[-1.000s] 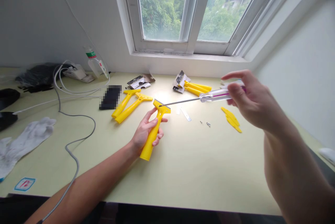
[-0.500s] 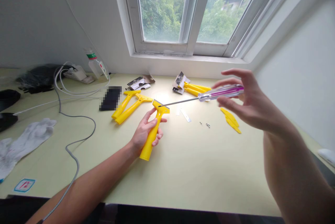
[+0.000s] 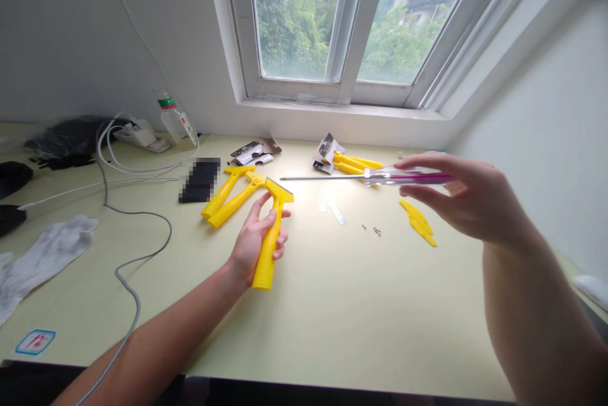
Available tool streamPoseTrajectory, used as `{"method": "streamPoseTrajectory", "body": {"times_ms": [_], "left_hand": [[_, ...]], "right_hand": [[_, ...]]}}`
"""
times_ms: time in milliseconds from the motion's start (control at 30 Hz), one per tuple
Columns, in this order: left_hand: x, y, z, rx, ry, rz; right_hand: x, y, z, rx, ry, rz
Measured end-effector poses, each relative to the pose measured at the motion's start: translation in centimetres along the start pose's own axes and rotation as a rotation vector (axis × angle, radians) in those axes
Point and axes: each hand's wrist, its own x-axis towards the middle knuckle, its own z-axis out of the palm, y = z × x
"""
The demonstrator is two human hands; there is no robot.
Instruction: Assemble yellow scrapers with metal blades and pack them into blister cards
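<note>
My left hand [image 3: 254, 235] is wrapped round the handle of a yellow scraper [image 3: 266, 257], whose head points up and away from me. A dark blade edge runs along the top of that head. In my right hand [image 3: 468, 194] a screwdriver [image 3: 375, 177] with a clear and purple handle is pinched between thumb and fingers. Its long shaft points left, and the tip appears just above the scraper head, apart from it. Loose blades [image 3: 336, 209], several small screws [image 3: 377, 231] and yellow plastic pieces [image 3: 418, 222] lie on the table between and below my hands.
Two more yellow scrapers [image 3: 232, 200] lie left of centre, beside a blurred-out dark rectangle [image 3: 200, 179]. Further yellow handles [image 3: 356, 164] and opened packaging [image 3: 256, 151] are near the window. Cables [image 3: 142, 254], a bottle [image 3: 175, 121] and a white glove [image 3: 52, 254] occupy the left.
The screwdriver tip has come away from the scraper head, and its shaft is now nearly level. My left hand has shifted slightly left, turning the scraper more upright.
</note>
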Motion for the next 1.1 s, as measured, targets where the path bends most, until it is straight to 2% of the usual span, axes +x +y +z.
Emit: {"method": "streamPoseTrajectory", "body": {"times_ms": [67,167,267,400,533,600,667,767,833,967,1100], "left_hand": [[0.2,0.3,-0.2,-0.004,0.071,0.05],[0.6,0.7,-0.4,-0.013,0.128,0.141],[0.6,0.9,-0.5,-0.052,0.107,0.172],[0.4,0.4,-0.2,-0.078,0.087,0.167],[0.4,-0.2,0.0,-0.08,0.092,0.189],[0.5,-0.3,0.1,-0.072,0.106,0.207],[0.5,-0.3,0.1,-0.071,0.125,0.231],[0.8,-0.3,0.0,-0.076,0.154,0.261],[1.0,-0.4,-0.2,-0.067,0.181,0.265],[1.3,-0.6,-0.5,-0.008,0.191,0.275],[1.4,-0.4,-0.8,0.06,0.21,0.338]], "right_hand": [[-0.8,-0.2,-0.3,0.051,0.117,0.017],[-3.4,-0.2,0.6,0.028,0.223,0.188],[-7.4,0.1,3.6,-0.083,0.138,0.283],[-12.5,-0.8,7.9,-0.087,-0.046,0.442],[-14.6,-2.9,10.0,-0.252,-0.228,0.403],[-14.4,-3.5,10.2,-0.316,-0.293,0.357],[-13.6,-3.5,10.1,-0.333,-0.294,0.331],[-11.2,-2.8,10.1,-0.259,-0.29,0.341],[-9.0,-2.0,10.6,-0.168,-0.337,0.378],[-4.2,0.3,12.9,-0.025,-0.449,0.432],[-0.6,2.4,15.3,-0.013,-0.42,0.405]]}}
